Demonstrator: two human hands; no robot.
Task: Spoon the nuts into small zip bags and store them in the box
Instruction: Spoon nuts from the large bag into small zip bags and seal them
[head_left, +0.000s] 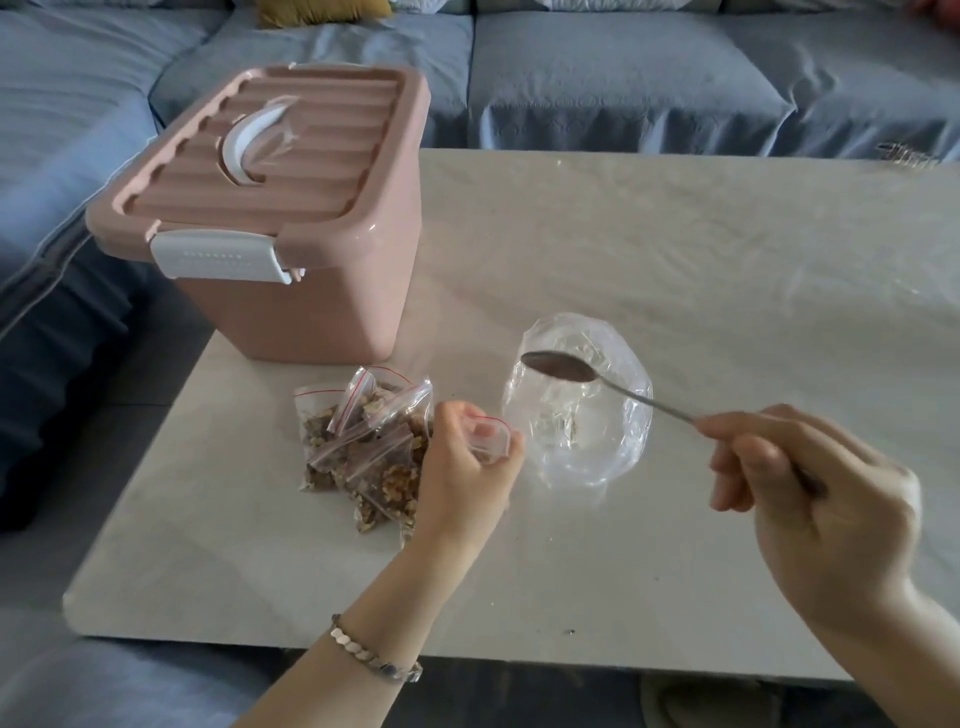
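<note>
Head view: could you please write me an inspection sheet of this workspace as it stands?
Surface: pale table, a few crumbs near the front edge.
Job's things: pink box, lid on, front latch down; pile of filled zip bags; big clear bag, nearly empty; spoon, bowl over the big bag.
Clutter: small dark thing at the far right table edge, unclear.
Grippers: left hand holds a small zip bag; right hand holds the spoon handle.
Cables: nothing seen.
Surroundings: blue sofa behind and left.
</note>
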